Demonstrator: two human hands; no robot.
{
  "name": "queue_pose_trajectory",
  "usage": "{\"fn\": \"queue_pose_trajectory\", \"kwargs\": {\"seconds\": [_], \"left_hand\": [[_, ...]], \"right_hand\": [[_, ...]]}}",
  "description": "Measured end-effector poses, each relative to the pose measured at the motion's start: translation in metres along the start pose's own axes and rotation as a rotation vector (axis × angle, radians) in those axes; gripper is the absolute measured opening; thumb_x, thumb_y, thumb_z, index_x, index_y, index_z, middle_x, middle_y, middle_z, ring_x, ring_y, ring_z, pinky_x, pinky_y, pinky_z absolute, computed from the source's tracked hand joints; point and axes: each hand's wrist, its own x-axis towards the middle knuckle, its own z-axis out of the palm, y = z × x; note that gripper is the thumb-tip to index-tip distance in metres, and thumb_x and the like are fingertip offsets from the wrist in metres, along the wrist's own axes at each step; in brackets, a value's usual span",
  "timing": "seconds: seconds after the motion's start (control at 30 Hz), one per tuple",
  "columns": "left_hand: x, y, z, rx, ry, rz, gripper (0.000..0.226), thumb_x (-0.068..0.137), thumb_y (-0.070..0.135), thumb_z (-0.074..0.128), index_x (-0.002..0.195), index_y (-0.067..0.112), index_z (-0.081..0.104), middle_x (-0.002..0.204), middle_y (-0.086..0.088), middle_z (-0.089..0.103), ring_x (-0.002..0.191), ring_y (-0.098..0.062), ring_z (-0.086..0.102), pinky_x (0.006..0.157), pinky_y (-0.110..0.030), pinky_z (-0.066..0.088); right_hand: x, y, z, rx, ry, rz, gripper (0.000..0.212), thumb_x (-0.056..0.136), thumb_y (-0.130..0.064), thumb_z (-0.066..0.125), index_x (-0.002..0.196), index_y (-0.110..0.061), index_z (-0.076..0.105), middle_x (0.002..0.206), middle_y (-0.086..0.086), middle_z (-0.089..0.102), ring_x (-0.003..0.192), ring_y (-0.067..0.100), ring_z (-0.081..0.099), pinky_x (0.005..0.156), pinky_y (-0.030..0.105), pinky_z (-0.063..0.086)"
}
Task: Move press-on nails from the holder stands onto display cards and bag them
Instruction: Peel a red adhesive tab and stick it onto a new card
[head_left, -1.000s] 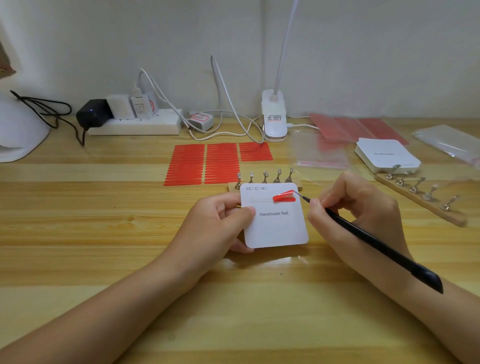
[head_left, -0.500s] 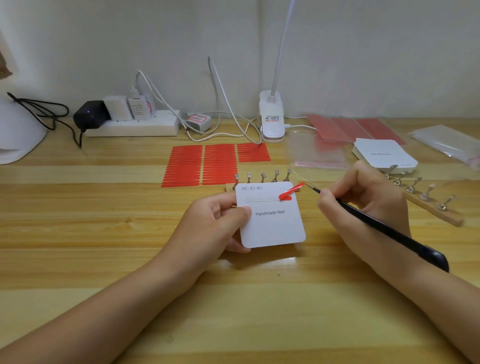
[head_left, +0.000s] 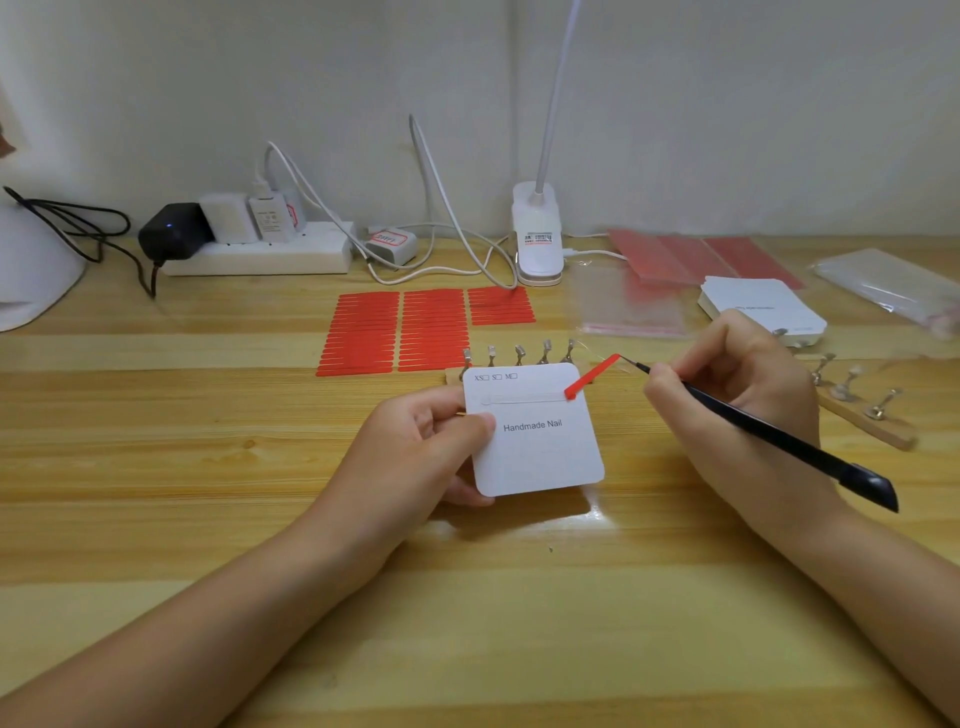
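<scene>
My left hand (head_left: 426, 447) pinches a white display card (head_left: 535, 436) printed "Handmade Nail" by its left edge. A clear tape strip runs across the card's upper part. My right hand (head_left: 737, 384) grips black tweezers (head_left: 769, 431), whose tip pinches a red backing strip (head_left: 592, 376) peeled up off the card's upper right corner. Behind the card stands a wooden holder stand (head_left: 519, 356) with several metal nail holders. A second holder stand (head_left: 862, 410) lies to the right, partly hidden by my right hand.
Sheets of red tape strips (head_left: 415, 330) lie behind the card. A clear bag (head_left: 628, 306), a stack of white cards (head_left: 758, 309), red sheets (head_left: 701, 260) and more bags (head_left: 893, 286) sit at the back right. A lamp clip (head_left: 537, 239), a power strip (head_left: 260, 254) and cables line the wall.
The tweezers have pulled the red backing strip further up and to the right, off the card. The clear tape line on the card is now exposed. My left hand keeps holding the card.
</scene>
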Motion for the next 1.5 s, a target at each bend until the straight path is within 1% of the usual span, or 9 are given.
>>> {"fn": "queue_pose_trajectory", "kwargs": {"seconds": [0.27,0.37,0.7,0.87,1.0,1.13,1.27,1.4,1.5], "left_hand": [[-0.001,0.001,0.0,-0.011,-0.004,0.0,0.025,0.092,0.004,0.048,0.095,0.019,0.068,0.088,0.001,0.074,0.07,-0.009,0.068,0.046,-0.017,0.048],[-0.001,0.001,0.001,-0.01,-0.001,0.002,0.025,0.092,0.004,0.048,0.095,0.018,0.068,0.088,0.0,0.074,0.07,-0.01,0.068,0.046,-0.017,0.048],[-0.003,0.0,0.002,0.09,-0.051,0.031,0.027,0.092,0.005,0.047,0.1,0.023,0.067,0.087,0.005,0.074,0.073,-0.006,0.068,0.051,-0.019,0.052],[-0.007,-0.002,0.006,0.165,-0.066,0.135,0.037,0.092,0.003,0.048,0.09,0.035,0.066,0.07,-0.004,0.07,0.061,-0.003,0.061,0.052,-0.02,0.052],[-0.006,-0.006,0.007,0.218,-0.019,0.168,0.045,0.09,0.006,0.051,0.118,0.041,0.048,0.057,0.009,0.061,0.048,-0.003,0.053,0.049,-0.017,0.047],[-0.008,-0.006,0.008,0.21,0.01,0.191,0.058,0.09,0.007,0.052,0.12,0.051,0.029,0.054,0.008,0.059,0.039,-0.011,0.049,0.04,-0.02,0.041],[-0.009,-0.005,0.008,0.242,0.042,0.217,0.053,0.089,0.011,0.053,0.114,0.054,0.036,0.064,0.01,0.062,0.037,-0.01,0.045,0.038,-0.019,0.037],[-0.01,-0.003,0.009,0.272,0.052,0.225,0.047,0.088,0.014,0.054,0.113,0.051,0.04,0.071,0.015,0.064,0.043,-0.007,0.053,0.043,-0.013,0.037],[-0.011,-0.004,0.01,0.308,0.055,0.247,0.046,0.088,0.015,0.055,0.115,0.049,0.04,0.074,0.007,0.063,0.057,-0.022,0.062,0.051,-0.013,0.042]], "right_hand": [[0.003,0.004,-0.003,0.016,0.015,0.014,0.019,0.07,-0.021,0.061,0.064,-0.014,0.044,0.059,0.005,0.049,0.051,0.006,0.043,0.049,0.016,0.036],[0.006,0.004,-0.005,0.031,0.036,0.017,0.022,0.069,-0.027,0.062,0.062,-0.018,0.043,0.056,-0.002,0.048,0.049,0.003,0.042,0.047,0.012,0.034],[0.013,0.009,-0.011,0.027,0.078,0.04,0.019,0.071,-0.02,0.06,0.064,-0.015,0.043,0.057,-0.004,0.046,0.049,0.002,0.042,0.046,0.013,0.034],[0.015,0.011,-0.013,0.036,0.08,0.067,0.019,0.07,-0.022,0.06,0.063,-0.014,0.043,0.057,-0.004,0.046,0.048,0.001,0.042,0.045,0.012,0.034],[0.018,0.014,-0.014,-0.004,0.033,0.087,0.022,0.073,-0.014,0.064,0.063,-0.017,0.044,0.056,-0.006,0.046,0.047,-0.001,0.042,0.044,0.009,0.033],[0.022,0.016,-0.017,-0.079,-0.014,0.207,0.02,0.076,-0.009,0.062,0.064,-0.013,0.047,0.058,0.001,0.051,0.043,-0.001,0.043,0.039,0.008,0.032],[0.029,0.014,-0.025,-0.172,-0.092,0.32,0.017,0.079,-0.014,0.062,0.065,-0.013,0.051,0.058,-0.001,0.056,0.038,-0.006,0.044,0.033,0.008,0.031],[0.046,0.014,-0.041,-0.183,-0.171,0.459,0.027,0.08,-0.019,0.064,0.057,-0.018,0.05,0.043,-0.01,0.053,0.047,0.005,0.045,0.05,0.024,0.032],[0.055,0.01,-0.056,-0.089,-0.29,0.58,0.032,0.079,-0.017,0.066,0.054,-0.017,0.047,0.041,-0.006,0.05,0.042,0.01,0.036,0.045,0.023,0.029]]}}
